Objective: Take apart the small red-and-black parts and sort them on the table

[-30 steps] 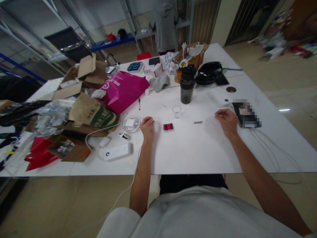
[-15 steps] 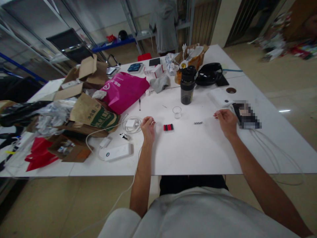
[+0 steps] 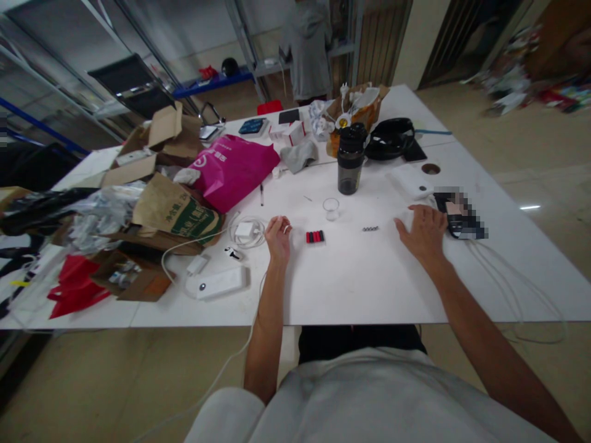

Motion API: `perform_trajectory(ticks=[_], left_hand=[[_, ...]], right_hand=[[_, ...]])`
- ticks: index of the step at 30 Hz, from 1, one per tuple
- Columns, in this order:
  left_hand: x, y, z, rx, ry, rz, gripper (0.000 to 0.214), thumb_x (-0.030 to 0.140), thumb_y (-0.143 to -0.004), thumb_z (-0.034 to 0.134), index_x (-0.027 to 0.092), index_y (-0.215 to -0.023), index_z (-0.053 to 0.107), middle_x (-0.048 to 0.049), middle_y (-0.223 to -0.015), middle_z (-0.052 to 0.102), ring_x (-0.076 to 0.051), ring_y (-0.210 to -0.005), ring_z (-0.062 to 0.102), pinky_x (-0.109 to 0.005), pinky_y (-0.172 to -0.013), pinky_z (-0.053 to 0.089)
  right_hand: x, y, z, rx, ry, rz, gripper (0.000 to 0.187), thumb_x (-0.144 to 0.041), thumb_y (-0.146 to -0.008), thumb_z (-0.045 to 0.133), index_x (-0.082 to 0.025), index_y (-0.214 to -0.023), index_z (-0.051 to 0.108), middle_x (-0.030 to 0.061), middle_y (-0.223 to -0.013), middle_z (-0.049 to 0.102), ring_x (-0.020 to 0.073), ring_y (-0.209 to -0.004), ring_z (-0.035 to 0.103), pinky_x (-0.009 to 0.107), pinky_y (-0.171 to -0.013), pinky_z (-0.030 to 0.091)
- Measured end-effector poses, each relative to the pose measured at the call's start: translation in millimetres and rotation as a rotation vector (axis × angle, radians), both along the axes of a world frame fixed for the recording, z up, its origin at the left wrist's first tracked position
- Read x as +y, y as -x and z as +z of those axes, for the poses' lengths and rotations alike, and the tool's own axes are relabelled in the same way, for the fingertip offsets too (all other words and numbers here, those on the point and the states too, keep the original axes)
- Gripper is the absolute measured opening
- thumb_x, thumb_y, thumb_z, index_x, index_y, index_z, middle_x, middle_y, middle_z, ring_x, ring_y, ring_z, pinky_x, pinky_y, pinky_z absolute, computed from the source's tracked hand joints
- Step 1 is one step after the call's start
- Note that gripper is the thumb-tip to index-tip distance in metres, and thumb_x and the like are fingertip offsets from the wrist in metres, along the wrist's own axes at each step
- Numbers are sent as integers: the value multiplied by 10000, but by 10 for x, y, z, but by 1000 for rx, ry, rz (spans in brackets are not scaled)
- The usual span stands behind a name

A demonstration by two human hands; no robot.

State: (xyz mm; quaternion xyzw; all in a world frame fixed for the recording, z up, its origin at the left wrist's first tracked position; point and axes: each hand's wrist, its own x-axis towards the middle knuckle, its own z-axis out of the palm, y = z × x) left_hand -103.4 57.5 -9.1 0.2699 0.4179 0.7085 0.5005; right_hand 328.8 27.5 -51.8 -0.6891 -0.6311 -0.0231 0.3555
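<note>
My left hand (image 3: 278,237) rests on the table, palm partly up, with its fingers loosely curled and nothing visible in them. Just right of it lies a short row of red and black cylinders (image 3: 315,237), perhaps in a clear holder. Behind that row stands a small clear cup (image 3: 331,209). Farther right is a line of tiny dark metallic pieces (image 3: 370,229), too small to name. My right hand (image 3: 422,232) lies palm down with its thumb spread, holding nothing. Its fingertips are close to a blurred dark device (image 3: 457,218).
A dark shaker bottle (image 3: 350,160) stands behind the cup. On the left are a coiled white cable (image 3: 247,232), a white power bank (image 3: 221,284), a pink bag (image 3: 233,169) and cardboard boxes (image 3: 138,286). A person in grey (image 3: 307,52) stands beyond the table.
My right hand has moved from a pinched pose to a flat, spread one, its fingers shifting slightly right. My left hand has hardly moved.
</note>
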Motion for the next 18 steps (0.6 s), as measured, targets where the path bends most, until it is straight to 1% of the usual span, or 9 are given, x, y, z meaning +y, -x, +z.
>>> perform_trajectory(ticks=[5,8,11,14,18], left_hand=[[-4,0,8,-85,-24,1,437,429,-748,1062,232,-901,704,-9,-937,751,-138,-856,710,-246,-791,543],[-9,27,8,-109,-31,-8,389,398,-784,1048,230,-902,718,-12,-942,766,-138,-855,718,-245,-788,547],[-10,57,0,-120,-37,-13,354,377,-808,1039,231,-911,733,-12,-941,768,-140,-857,721,-248,-794,556],[-4,77,-12,-133,-39,-9,363,382,-808,1043,232,-915,731,-10,-947,766,-138,-862,720,-249,-800,558],[8,88,-28,-141,-39,-6,417,409,-759,1068,228,-915,725,-4,-944,759,-132,-847,713,-246,-779,554]], right_hand=[[-45,-10,25,-171,86,-88,669,-602,-1114,592,-96,-1545,665,331,-1585,685,576,-1536,540,904,-1321,332],[-60,-1,25,-233,98,-115,706,-625,-1132,539,-72,-1556,654,341,-1589,677,576,-1516,538,893,-1300,352],[-72,6,2,-227,66,-134,731,-652,-1129,521,-66,-1543,663,353,-1573,675,581,-1484,539,895,-1267,370],[-86,4,-24,-196,31,-137,729,-660,-1118,534,-75,-1527,678,359,-1538,684,577,-1451,545,904,-1242,368],[-99,6,-27,-156,41,-154,733,-657,-1096,579,-66,-1515,686,374,-1516,686,594,-1437,552,932,-1220,361]])
